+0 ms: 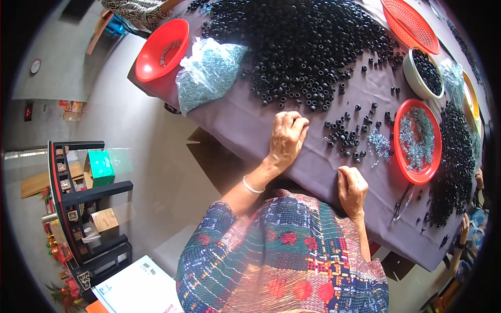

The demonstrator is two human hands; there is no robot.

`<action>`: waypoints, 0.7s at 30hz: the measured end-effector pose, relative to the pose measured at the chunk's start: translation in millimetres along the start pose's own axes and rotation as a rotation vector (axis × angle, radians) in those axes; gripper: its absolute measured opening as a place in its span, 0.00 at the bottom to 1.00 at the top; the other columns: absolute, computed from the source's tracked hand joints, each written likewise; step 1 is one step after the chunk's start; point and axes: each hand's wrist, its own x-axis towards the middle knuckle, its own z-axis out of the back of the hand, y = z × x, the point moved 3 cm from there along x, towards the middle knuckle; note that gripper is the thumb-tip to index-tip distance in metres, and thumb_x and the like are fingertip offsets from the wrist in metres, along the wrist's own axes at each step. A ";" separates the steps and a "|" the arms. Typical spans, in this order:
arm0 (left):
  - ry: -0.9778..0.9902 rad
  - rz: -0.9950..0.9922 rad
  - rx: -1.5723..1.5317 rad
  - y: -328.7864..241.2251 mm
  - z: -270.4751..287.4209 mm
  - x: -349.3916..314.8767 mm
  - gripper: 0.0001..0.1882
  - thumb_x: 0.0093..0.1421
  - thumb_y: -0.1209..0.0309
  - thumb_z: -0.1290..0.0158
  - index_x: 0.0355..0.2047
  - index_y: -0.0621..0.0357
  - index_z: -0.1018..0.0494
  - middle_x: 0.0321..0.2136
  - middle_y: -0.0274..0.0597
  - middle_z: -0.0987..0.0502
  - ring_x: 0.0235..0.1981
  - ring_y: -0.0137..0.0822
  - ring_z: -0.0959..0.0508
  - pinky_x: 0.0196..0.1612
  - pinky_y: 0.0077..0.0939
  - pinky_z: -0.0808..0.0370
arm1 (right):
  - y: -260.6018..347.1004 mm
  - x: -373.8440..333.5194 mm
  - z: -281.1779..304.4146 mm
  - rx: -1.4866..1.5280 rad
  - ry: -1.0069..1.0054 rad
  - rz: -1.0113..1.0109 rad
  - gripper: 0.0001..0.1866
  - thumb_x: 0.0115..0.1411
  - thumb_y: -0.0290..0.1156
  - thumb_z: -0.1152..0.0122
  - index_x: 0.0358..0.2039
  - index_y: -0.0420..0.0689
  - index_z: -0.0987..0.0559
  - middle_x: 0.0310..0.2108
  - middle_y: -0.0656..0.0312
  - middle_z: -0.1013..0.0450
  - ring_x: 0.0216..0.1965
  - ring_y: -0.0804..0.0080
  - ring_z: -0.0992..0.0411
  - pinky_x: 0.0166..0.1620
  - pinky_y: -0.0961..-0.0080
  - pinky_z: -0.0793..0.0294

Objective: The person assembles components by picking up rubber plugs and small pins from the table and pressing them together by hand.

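Observation:
Both of my hands are at the near edge of a table covered with a purple-grey cloth [235, 125]. My left hand [287, 134] is closed, its fingers curled down near the front of a big pile of black ring-like pieces [308, 47]. Whatever it may hold is hidden. To its right, my right hand [353, 188] is closed too, thumb against fingers, and I cannot make out anything in it. Just beyond lie loose black pieces [347, 136] and a small heap of pale blue bits [378, 145]. A red dish [403, 166] beside them holds more bluish bits.
Left of the pile are a clear bag of grey-green bits [209, 73] and a red bowl [154, 57]. At right stand a white bowl of black pieces [409, 73], a red basket [409, 23], scissors [402, 203] and another dark heap [454, 172]. Other people sit around the table.

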 end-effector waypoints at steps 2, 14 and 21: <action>0.025 -0.024 0.040 5.5 13.4 -9.7 0.12 0.46 0.77 0.41 0.32 0.55 0.27 0.34 0.40 0.30 0.40 0.43 0.32 0.44 0.35 0.33 | 0.7 0.8 -1.2 0.003 0.006 0.007 0.06 0.51 0.17 0.43 0.32 0.37 0.26 0.25 0.53 0.29 0.25 0.58 0.29 0.30 0.71 0.30; -0.033 0.005 0.243 53.0 80.7 -76.5 0.09 0.53 0.77 0.45 0.34 0.57 0.30 0.36 0.42 0.31 0.41 0.43 0.32 0.46 0.37 0.36 | -0.2 -0.3 -1.3 -0.024 -0.019 0.015 0.07 0.49 0.18 0.42 0.31 0.39 0.25 0.25 0.54 0.28 0.26 0.57 0.28 0.31 0.69 0.30; -0.085 0.208 0.370 106.2 93.5 -136.4 0.09 0.53 0.78 0.47 0.36 0.60 0.31 0.42 0.47 0.32 0.46 0.47 0.34 0.50 0.39 0.37 | 0.1 -1.4 -1.3 -0.001 -0.042 0.004 0.07 0.50 0.18 0.42 0.32 0.39 0.26 0.25 0.54 0.29 0.26 0.58 0.29 0.30 0.69 0.30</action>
